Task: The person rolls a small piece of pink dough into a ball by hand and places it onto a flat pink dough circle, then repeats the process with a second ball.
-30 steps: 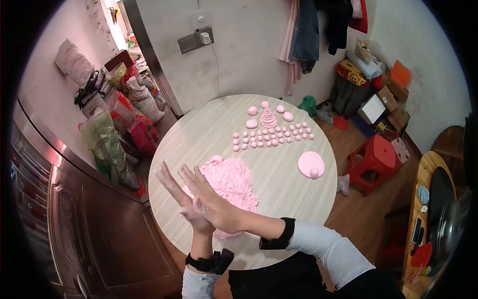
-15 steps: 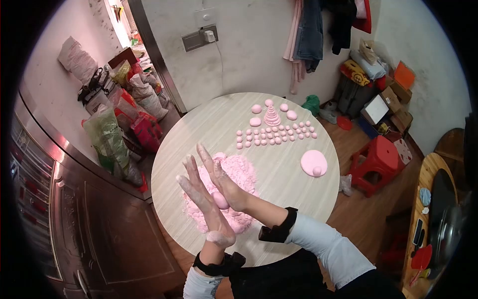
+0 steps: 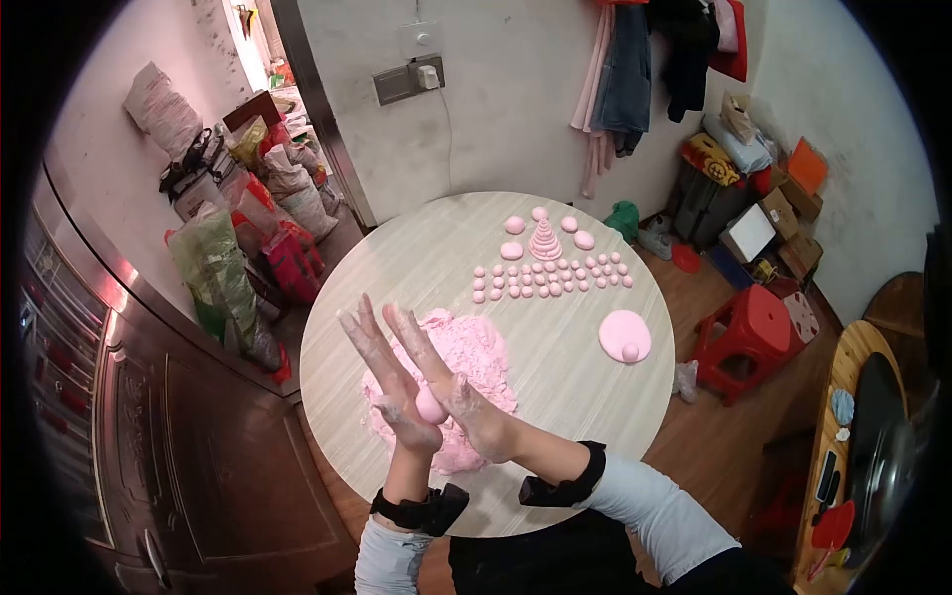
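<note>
A smooth ball of pink dough (image 3: 430, 406) is held between my two palms, above a crumbly pink dough heap (image 3: 469, 349). On the left side, my left hand (image 3: 394, 387) presses against the ball with its fingers stretched out. My right hand (image 3: 458, 395) presses from the other side, fingers also long and straight. Pale powder or dough residue coats both hands. Further back stand a tiered pink cone (image 3: 544, 241) and several larger lumps around it. Rows of small pink balls (image 3: 541, 291) lie in front of the cone. To the right is a flat pink disc (image 3: 623, 327) bearing a small ball (image 3: 630, 352).
Everything pink rests on a round pale table (image 3: 570, 397). A red stool (image 3: 746, 332) stands at its right, beside stacked boxes. Filled bags (image 3: 213, 263) crowd the doorway at left. Clothes (image 3: 620, 79) hang on the wall, and a wooden stand (image 3: 853, 397) is far right.
My left hand has slid forward and my right hand back toward me, with the dough ball still between the palms. The ball has shifted slightly left. The view has tilted a little.
</note>
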`<state>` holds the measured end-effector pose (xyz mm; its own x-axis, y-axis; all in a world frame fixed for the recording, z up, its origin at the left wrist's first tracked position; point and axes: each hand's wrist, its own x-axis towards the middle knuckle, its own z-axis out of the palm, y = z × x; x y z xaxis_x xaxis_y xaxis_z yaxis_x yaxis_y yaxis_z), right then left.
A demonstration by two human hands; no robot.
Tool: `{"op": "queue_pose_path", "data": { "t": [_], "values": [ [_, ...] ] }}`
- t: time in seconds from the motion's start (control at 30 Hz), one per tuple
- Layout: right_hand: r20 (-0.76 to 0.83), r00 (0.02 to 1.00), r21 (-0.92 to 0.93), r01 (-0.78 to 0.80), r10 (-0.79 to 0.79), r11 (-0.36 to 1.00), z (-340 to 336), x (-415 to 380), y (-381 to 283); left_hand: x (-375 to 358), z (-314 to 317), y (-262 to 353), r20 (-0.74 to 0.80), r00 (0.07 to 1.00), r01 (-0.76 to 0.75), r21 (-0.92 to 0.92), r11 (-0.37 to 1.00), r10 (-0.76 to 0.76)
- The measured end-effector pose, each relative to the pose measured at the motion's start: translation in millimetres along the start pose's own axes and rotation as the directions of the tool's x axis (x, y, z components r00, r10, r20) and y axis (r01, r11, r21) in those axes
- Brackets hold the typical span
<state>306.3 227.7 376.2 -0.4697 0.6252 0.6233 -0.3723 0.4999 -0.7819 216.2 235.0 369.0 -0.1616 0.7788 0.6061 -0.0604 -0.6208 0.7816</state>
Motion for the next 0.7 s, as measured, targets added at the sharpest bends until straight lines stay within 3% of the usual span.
{"op": "queue_pose_path", "data": {
  "t": [0.07, 0.13, 0.17, 0.23, 0.27, 0.33, 0.37, 0.4, 0.47, 0.53, 0.6, 0.63, 0.7],
  "values": [
    [-0.111, 0.994, 0.078, -0.010, 0.019, 0.997, -3, 13, -4, -11, 5, 0, 0.134, 0.989, -0.085, 0.108, 0.990, 0.070],
    [-0.154, 0.988, -0.148, -0.012, -0.011, 0.989, -17, 15, 17, -16, 14, 17, 0.141, 0.988, -0.079, 0.070, 0.994, 0.069],
    [-0.150, 0.989, -0.142, -0.023, 0.002, 0.990, -13, 7, 24, -15, 13, 24, 0.131, 0.990, -0.068, 0.073, 0.995, 0.058],
    [-0.128, 0.972, -0.028, -0.200, 0.195, 0.979, -6, -6, 31, 2, 11, 30, 0.070, 0.981, -0.187, 0.073, 0.980, 0.182],
    [-0.116, 0.974, -0.027, -0.199, 0.195, 0.980, -6, -4, 25, 7, 8, 25, 0.059, 0.981, -0.191, 0.078, 0.978, 0.187],
    [-0.085, 0.996, 0.006, 0.020, -0.020, 1.000, -1, -4, 1, 7, 1, 6, 0.081, 0.991, -0.119, 0.158, 0.980, 0.107],
    [-0.148, 0.988, 0.073, 0.055, -0.044, 0.996, -5, 3, -3, -1, 2, 3, 0.172, 0.978, -0.152, 0.206, 0.967, 0.117],
    [-0.179, 0.984, 0.074, 0.025, -0.011, 0.997, -14, 8, 3, -10, 8, 1, 0.231, 0.962, -0.199, 0.236, 0.951, 0.144],
    [-0.266, 0.953, 0.073, -0.134, 0.148, 0.988, -26, 10, 25, -17, 14, 5, 0.410, 0.871, -0.429, 0.370, 0.824, 0.269],
    [-0.214, 0.962, 0.136, -0.140, 0.167, 0.981, -19, -8, 30, -5, 16, 3, 0.411, 0.869, -0.429, 0.351, 0.832, 0.275],
    [-0.149, 0.971, 0.209, -0.151, 0.184, 0.966, -21, -9, 21, 6, 1, -16, 0.381, 0.897, -0.409, 0.523, 0.748, 0.224],
    [-0.171, 0.979, 0.258, -0.066, 0.113, 0.964, -26, -7, 7, 7, -6, -23, 0.393, 0.905, -0.383, 0.592, 0.709, 0.161],
    [-0.248, 0.968, 0.386, 0.064, 0.037, 0.920, -35, 4, -7, -2, 2, -19, 0.402, 0.901, -0.374, 0.537, 0.756, 0.160]
  ]
}}
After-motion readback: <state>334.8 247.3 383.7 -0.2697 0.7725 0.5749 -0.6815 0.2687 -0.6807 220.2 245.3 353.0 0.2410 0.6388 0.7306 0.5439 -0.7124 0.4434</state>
